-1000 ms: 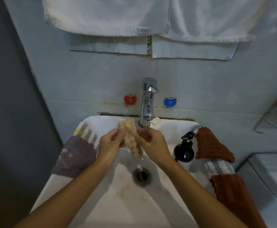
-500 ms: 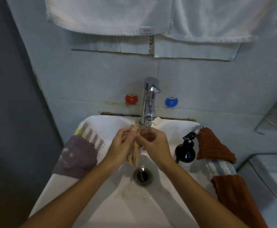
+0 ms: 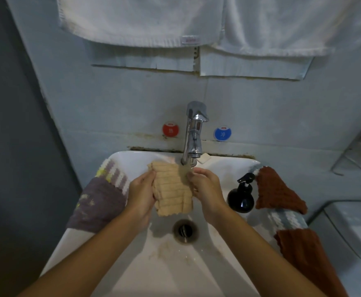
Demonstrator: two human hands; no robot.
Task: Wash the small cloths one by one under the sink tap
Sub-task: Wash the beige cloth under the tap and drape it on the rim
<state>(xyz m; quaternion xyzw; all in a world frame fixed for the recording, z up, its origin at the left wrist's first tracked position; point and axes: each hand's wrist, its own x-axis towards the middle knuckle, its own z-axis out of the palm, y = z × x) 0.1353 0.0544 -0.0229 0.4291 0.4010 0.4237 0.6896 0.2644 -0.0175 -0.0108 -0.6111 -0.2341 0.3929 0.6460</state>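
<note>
a person stands over a white sink that fills the lower middle of the frame, both forearms reaching in from the bottom corners. the left hand grips the left edge of a small beige ribbed cloth, fingers curled round it, and the right hand pinches the cloth's right edge, thumb and fingers closed on the fabric. the cloth is spread out between the two hands at the centre of the frame, held over the basin just above the drain, its upper right corner right under the spout of the chrome tap. i cannot tell whether water is running.

on the wall either side of the tap sit a red round sticker on the left and a blue round sticker on the right. a purple cloth with pale stripes is draped over the sink's left rim. on the right rim a black pump bottle stands just beside a rust-brown cloth, and below that lie a grey-and-white striped cloth and another brown cloth hanging over the edge. a small white bar of soap rests behind the tap. two white towels hang across the top of the frame.
</note>
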